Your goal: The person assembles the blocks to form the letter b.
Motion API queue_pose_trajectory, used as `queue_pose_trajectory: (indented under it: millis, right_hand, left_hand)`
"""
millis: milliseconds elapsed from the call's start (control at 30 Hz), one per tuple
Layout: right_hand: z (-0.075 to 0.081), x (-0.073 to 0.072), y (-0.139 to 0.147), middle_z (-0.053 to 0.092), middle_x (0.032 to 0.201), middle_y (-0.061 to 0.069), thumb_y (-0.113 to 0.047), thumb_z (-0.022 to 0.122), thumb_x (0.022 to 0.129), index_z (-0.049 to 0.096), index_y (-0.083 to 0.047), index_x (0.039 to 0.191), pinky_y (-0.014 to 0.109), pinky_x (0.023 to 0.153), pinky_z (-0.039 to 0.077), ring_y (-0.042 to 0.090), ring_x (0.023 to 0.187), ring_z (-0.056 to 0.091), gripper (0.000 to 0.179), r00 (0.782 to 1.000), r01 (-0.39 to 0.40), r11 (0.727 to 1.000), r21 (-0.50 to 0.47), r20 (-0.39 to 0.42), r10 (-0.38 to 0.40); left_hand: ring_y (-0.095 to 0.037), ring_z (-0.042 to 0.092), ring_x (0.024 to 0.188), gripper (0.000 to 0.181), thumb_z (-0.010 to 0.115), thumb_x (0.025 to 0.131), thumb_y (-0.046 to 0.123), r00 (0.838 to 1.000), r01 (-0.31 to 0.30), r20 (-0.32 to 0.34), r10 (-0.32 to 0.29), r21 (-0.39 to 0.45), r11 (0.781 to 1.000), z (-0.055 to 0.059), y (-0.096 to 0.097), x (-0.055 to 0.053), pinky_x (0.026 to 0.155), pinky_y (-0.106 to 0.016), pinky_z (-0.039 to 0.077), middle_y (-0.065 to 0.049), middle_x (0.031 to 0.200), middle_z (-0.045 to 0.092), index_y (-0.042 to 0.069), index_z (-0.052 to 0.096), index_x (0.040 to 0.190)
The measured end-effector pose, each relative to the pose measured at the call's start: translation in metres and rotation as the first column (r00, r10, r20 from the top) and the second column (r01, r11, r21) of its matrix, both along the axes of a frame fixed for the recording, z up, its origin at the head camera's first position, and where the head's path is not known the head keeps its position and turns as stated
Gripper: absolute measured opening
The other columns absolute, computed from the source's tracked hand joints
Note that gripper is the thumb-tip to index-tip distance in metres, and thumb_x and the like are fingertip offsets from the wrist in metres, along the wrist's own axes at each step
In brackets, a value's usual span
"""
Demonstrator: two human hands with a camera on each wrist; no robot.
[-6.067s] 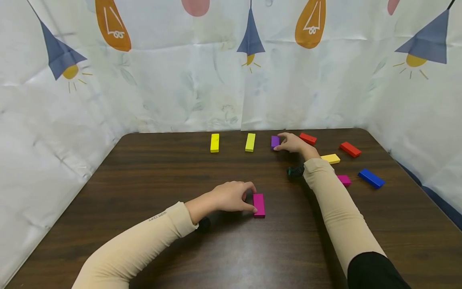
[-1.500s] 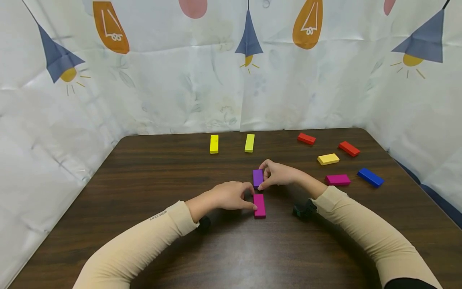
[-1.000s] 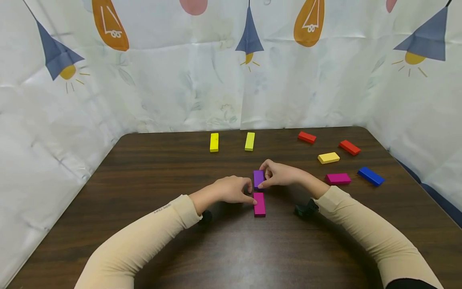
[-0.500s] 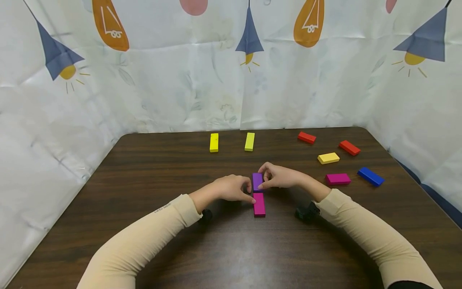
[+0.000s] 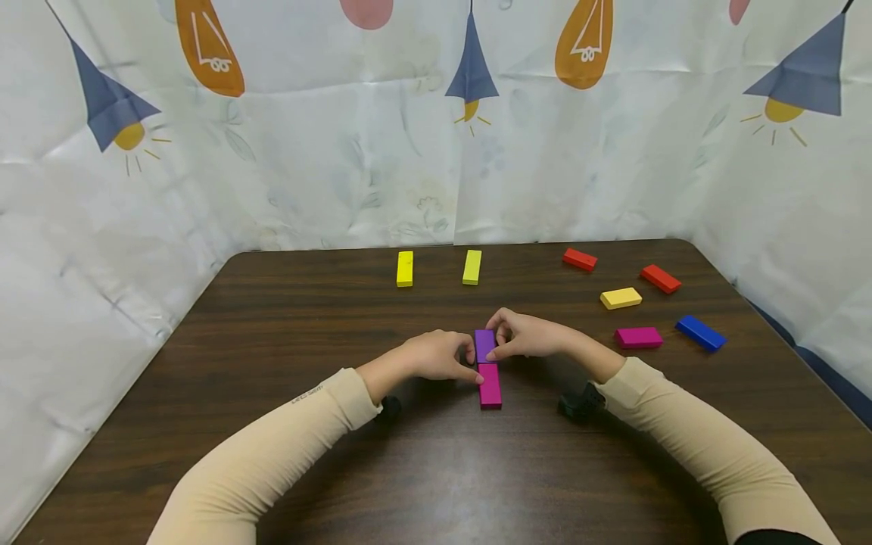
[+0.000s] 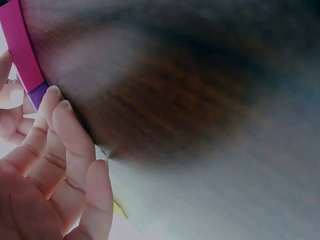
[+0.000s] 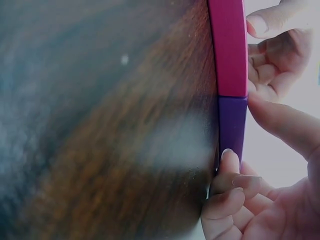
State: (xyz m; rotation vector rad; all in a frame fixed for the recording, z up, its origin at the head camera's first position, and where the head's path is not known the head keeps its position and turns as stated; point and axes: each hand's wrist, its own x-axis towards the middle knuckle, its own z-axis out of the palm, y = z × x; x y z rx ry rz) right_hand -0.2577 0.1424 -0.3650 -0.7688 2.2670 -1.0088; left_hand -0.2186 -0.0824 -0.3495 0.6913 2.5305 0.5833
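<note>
A purple block point(image 5: 484, 345) lies end to end with a magenta block point(image 5: 490, 387) on the dark table. My right hand point(image 5: 527, 335) pinches the purple block, thumb on its near end and index finger at its far end. In the right wrist view the purple block point(image 7: 232, 122) meets the magenta block point(image 7: 230, 50) at a thin seam, edges lined up. My left hand point(image 5: 436, 356) touches the magenta block's left edge with its thumb. Its other fingers point(image 6: 75, 135) are relaxed beside the purple block in the left wrist view.
Two yellow blocks point(image 5: 405, 269) point(image 5: 471, 268) lie near the table's far edge. To the right are two red blocks point(image 5: 580, 260) point(image 5: 660, 278), a pale yellow block point(image 5: 621, 298), another magenta block point(image 5: 638, 337) and a blue block point(image 5: 701, 333). A patterned curtain point(image 5: 341, 166) hangs behind.
My right hand has brought the purple block from the far side and slid it nearer, closing its gap to the magenta block. My left index finger has come off the magenta block's far end.
</note>
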Motion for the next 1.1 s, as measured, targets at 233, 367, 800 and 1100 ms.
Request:
queue_pose_trajectory:
  millis: [233,367,800,1100]
  right_hand:
    - [-0.0003,-0.0005,0.0007,0.054,0.086,0.003,-0.016,0.072,0.097,0.042,0.005,0.129,0.028,0.06,0.038,0.014,0.065,0.045,0.049,1.0,-0.004,1.0,0.01,0.014,0.004]
    - [0.0006,0.0002,0.0009,0.054,0.086,0.003,-0.016,0.072,0.097,0.042,0.005,0.128,0.028,0.06,0.038,0.015,0.065,0.045,0.048,1.0,-0.005,1.0,0.011,0.017,0.005]
    - [0.0032,0.0027,0.0003,0.053,0.086,0.003,-0.014,0.071,0.097,0.042,0.006,0.128,0.028,0.062,0.037,0.015,0.068,0.044,0.047,1.0,-0.016,1.0,-0.006,0.015,0.016]
    - [0.0031,0.0015,0.0001,0.053,0.085,0.003,-0.016,0.071,0.097,0.043,0.006,0.128,0.029,0.065,0.038,0.015,0.07,0.046,0.047,1.0,-0.013,1.0,0.008,0.01,0.013]
  left_hand:
    - [-0.01,0.042,0.06,0.03,0.079,0.09,0.039,1.0,-0.007,0.004,0.007,0.004,1.0,-0.0016,-0.0002,0.0002,0.055,-0.026,0.033,0.004,0.071,0.051,0.016,0.061,0.097]
    - [-0.01,0.043,0.06,0.03,0.079,0.09,0.039,1.0,-0.007,0.003,0.007,0.004,1.0,-0.001,0.0001,0.0006,0.055,-0.026,0.033,0.004,0.071,0.051,0.016,0.062,0.097]
    - [-0.01,0.042,0.059,0.03,0.078,0.091,0.039,1.0,-0.002,0.004,0.002,0.004,1.0,-0.0008,-0.0002,0.0003,0.055,-0.026,0.032,0.005,0.07,0.051,0.015,0.061,0.097]
    - [-0.01,0.043,0.06,0.03,0.078,0.091,0.04,1.0,0.004,0.003,-0.004,0.0,1.0,-0.0007,-0.0003,-0.0006,0.055,-0.026,0.033,0.004,0.071,0.052,0.015,0.062,0.098]
